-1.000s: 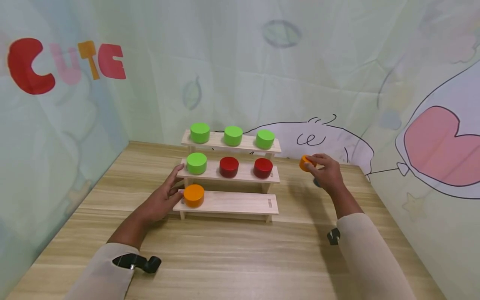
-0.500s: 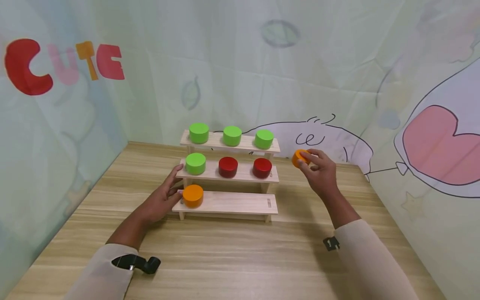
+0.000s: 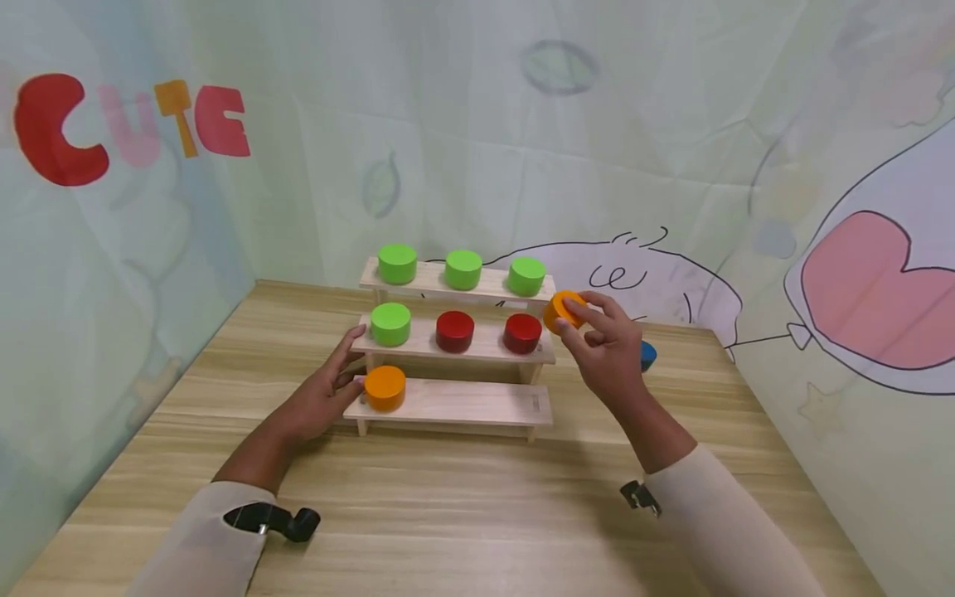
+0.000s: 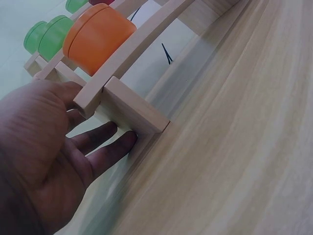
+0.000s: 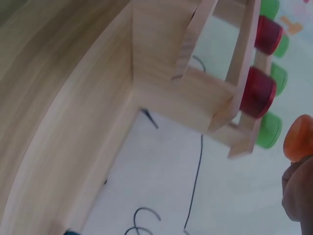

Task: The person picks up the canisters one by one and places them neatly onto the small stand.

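Note:
My right hand point(image 3: 608, 352) pinches an orange cylindrical block point(image 3: 564, 312) between thumb and fingers, in the air just right of a three-tier wooden rack point(image 3: 462, 402). In the right wrist view that orange block point(image 5: 299, 139) shows at the right edge. My left hand point(image 3: 321, 402) rests against the rack's left end; the left wrist view shows its fingers point(image 4: 115, 149) extended beside the leg. Another orange block point(image 3: 385, 389) sits at the left of the lowest tier. On the middle tier are a green block point(image 3: 391, 324) and two red blocks, one central point(image 3: 455, 332), one right point(image 3: 523, 333).
Three green blocks stand on the top tier, the middle one point(image 3: 463, 270) among them. A blue block point(image 3: 647, 356) lies on the wooden table point(image 3: 477, 514) beyond my right hand, partly hidden by it. A printed curtain point(image 3: 462, 124) closes off the back and sides.
My right hand has carried the orange block leftward, from out over the table to beside the rack's right end. The blue block shows again behind it. My left hand has kept its place.

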{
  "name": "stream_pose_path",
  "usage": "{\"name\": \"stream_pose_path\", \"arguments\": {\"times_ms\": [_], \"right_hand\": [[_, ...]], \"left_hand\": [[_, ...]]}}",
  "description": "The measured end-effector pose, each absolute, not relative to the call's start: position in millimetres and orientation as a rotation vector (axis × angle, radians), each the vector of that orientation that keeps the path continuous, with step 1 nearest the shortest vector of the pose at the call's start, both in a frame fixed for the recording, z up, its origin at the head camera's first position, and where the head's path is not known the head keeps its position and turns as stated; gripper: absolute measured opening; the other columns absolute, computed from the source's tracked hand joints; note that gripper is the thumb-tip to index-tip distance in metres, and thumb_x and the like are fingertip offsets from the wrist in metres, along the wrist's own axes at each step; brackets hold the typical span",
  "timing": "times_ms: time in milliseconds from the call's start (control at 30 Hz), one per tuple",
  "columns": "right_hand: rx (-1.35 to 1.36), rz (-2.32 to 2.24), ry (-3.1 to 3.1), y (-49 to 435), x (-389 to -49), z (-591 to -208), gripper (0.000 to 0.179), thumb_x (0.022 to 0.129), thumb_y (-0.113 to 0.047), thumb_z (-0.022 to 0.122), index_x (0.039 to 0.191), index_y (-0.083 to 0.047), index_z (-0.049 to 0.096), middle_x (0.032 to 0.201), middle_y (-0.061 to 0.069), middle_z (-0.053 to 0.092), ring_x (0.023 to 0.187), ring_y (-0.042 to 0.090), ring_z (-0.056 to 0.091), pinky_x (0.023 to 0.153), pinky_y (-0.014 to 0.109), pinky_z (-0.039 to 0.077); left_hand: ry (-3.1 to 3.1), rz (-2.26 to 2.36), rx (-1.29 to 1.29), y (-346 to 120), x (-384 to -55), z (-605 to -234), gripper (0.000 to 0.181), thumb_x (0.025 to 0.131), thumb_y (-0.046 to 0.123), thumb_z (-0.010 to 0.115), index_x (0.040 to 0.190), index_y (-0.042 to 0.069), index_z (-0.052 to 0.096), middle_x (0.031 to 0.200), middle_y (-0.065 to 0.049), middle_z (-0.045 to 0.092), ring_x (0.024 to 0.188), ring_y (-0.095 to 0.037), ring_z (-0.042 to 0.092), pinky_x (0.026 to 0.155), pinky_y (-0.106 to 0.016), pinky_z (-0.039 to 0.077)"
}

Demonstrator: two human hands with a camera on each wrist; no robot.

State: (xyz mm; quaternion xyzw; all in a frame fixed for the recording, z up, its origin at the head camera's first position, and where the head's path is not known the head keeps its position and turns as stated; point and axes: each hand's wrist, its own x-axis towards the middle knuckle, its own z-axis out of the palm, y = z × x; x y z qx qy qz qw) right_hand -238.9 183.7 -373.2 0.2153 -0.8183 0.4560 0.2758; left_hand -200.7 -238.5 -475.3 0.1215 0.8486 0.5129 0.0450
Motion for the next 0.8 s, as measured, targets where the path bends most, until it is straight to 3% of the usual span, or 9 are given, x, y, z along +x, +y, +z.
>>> {"name": "stream_pose_path", "arguments": {"times_ms": [233, 333, 400, 500, 567, 800], "right_hand": [[0.700, 1.291, -2.198, 155, -220, -368, 0.035, 0.098, -0.010, 0.082, 0.133, -0.004, 0.079, 0.141, 0.017, 0.070, 0.055, 0.008, 0.047, 0.051, 0.013, 0.043], [0.766, 1.351, -2.186, 142, -213, -368, 0.036, 0.097, -0.007, 0.083, 0.132, -0.003, 0.079, 0.142, 0.017, 0.070, 0.063, 0.008, 0.056, 0.052, 0.012, 0.043], [0.814, 1.402, -2.189, 134, -209, -369, 0.036, 0.097, -0.005, 0.082, 0.132, -0.002, 0.079, 0.143, 0.017, 0.069, 0.073, 0.013, 0.066, 0.058, 0.011, 0.051], [0.876, 1.461, -2.205, 122, -204, -371, 0.036, 0.097, -0.004, 0.081, 0.133, -0.001, 0.078, 0.143, 0.018, 0.068, 0.103, 0.027, 0.077, 0.071, 0.019, 0.064], [0.907, 1.487, -2.220, 117, -200, -374, 0.036, 0.097, -0.003, 0.081, 0.133, 0.000, 0.078, 0.140, 0.019, 0.069, 0.112, 0.033, 0.078, 0.077, 0.025, 0.067], [0.883, 1.615, -2.354, 103, -191, -386, 0.037, 0.096, -0.007, 0.083, 0.133, -0.005, 0.079, 0.140, 0.014, 0.070, 0.102, 0.029, 0.081, 0.078, 0.026, 0.067]], "left_hand": [[2.604, 1.569, 0.407, -238, -202, -471, 0.086, 0.117, 0.019, 0.051, 0.172, 0.055, -0.004, 0.179, -0.027, 0.025, 0.159, -0.054, 0.040, 0.124, -0.067, 0.038], [2.600, 1.576, 0.414, -238, -204, -472, 0.086, 0.117, 0.020, 0.052, 0.172, 0.054, -0.004, 0.179, -0.027, 0.025, 0.159, -0.054, 0.040, 0.124, -0.067, 0.038], [2.604, 1.579, 0.418, -239, -204, -472, 0.086, 0.117, 0.019, 0.052, 0.173, 0.052, -0.004, 0.178, -0.027, 0.025, 0.159, -0.055, 0.039, 0.124, -0.068, 0.038], [2.609, 1.584, 0.421, -240, -202, -472, 0.087, 0.117, 0.018, 0.053, 0.173, 0.051, -0.005, 0.178, -0.028, 0.025, 0.158, -0.056, 0.039, 0.124, -0.070, 0.037], [2.608, 1.593, 0.430, -240, -202, -472, 0.087, 0.116, 0.017, 0.053, 0.174, 0.050, -0.004, 0.178, -0.028, 0.026, 0.158, -0.057, 0.040, 0.124, -0.070, 0.038], [2.591, 1.604, 0.424, -238, -200, -477, 0.087, 0.117, 0.016, 0.052, 0.174, 0.051, -0.004, 0.178, -0.028, 0.026, 0.158, -0.056, 0.040, 0.124, -0.067, 0.039]]}}
